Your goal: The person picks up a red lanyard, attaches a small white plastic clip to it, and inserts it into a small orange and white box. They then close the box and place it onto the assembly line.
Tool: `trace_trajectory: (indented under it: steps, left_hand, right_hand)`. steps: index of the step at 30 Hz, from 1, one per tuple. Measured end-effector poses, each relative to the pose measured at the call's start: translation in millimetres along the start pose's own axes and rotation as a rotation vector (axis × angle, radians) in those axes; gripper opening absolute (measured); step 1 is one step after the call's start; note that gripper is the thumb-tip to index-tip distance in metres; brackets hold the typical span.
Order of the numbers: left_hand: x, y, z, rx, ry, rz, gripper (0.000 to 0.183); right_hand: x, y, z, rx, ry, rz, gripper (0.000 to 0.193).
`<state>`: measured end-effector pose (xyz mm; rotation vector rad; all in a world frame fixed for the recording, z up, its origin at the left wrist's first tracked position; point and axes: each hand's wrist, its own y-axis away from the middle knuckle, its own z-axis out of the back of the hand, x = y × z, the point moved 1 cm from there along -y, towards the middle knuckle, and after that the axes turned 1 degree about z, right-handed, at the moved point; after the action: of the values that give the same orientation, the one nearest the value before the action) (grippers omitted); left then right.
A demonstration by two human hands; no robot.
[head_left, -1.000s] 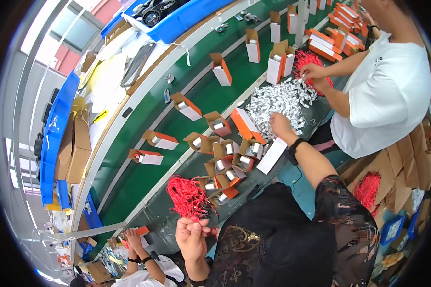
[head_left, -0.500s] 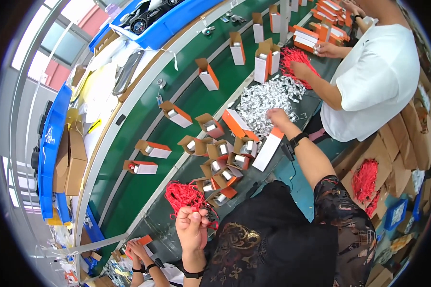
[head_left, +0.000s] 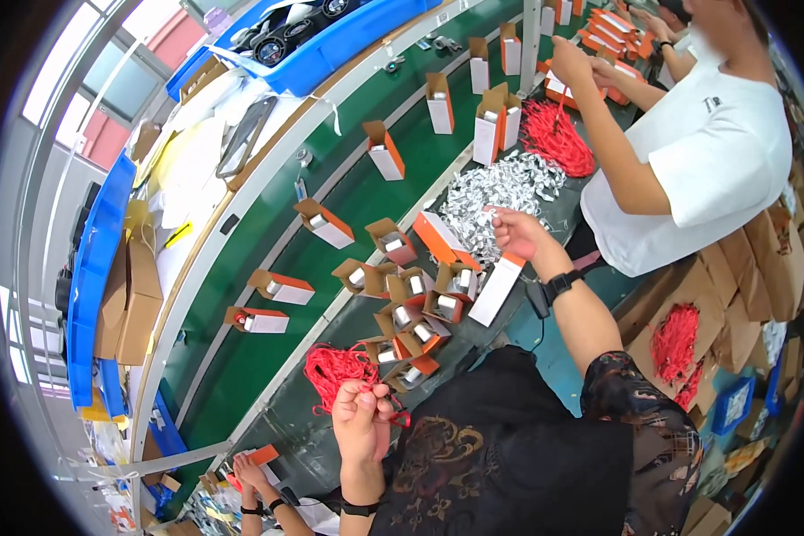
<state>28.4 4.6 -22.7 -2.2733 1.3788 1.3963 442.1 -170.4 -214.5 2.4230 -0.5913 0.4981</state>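
Note:
My left hand (head_left: 364,424) is closed in a pinch on a red cord (head_left: 399,416), most of which is hidden by the fingers. Just beyond it, on the dark green bench, lies a tangled bundle of red cords (head_left: 335,375). My right hand (head_left: 520,234) is at the near edge of a heap of small silver pieces (head_left: 484,201), its fingertips closed on one silver piece. Below that hand, a white-and-orange box (head_left: 498,290) lies beside another orange box (head_left: 444,239). Several open cartons (head_left: 422,332) with white contents are clustered between my hands.
A green conveyor (head_left: 232,375) carries spaced open boxes (head_left: 310,223) beyond the bench. At the right, a co-worker in a white shirt (head_left: 688,170) works near a red cord bundle (head_left: 554,138). Another person's hands (head_left: 255,478) are at lower left. Blue trays (head_left: 322,62) line the far side.
My right hand has drawn slightly back from the silver heap, fingertips now pinched. My left hand keeps its pinch almost in place. The co-worker has raised one hand, pulling up a red cord.

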Motion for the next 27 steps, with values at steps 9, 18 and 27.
trace_trajectory:
  steps: [9, 18, 27]
  left_hand:
    - [3, -27, -10, -0.048, 0.049, -0.041, 0.007]
    - [2, -30, -20, -0.134, 0.043, -0.157, 0.021]
    - [5, -20, -19, -0.143, -0.13, -0.176, 0.019]
  right_hand:
    - [-55, 99, -164, 0.313, 0.089, -0.108, 0.021]
    - [-131, 138, -260, 0.585, 0.664, 0.048, 0.025]
    - [-151, 130, -253, 0.524, 0.661, 0.085, 0.01]
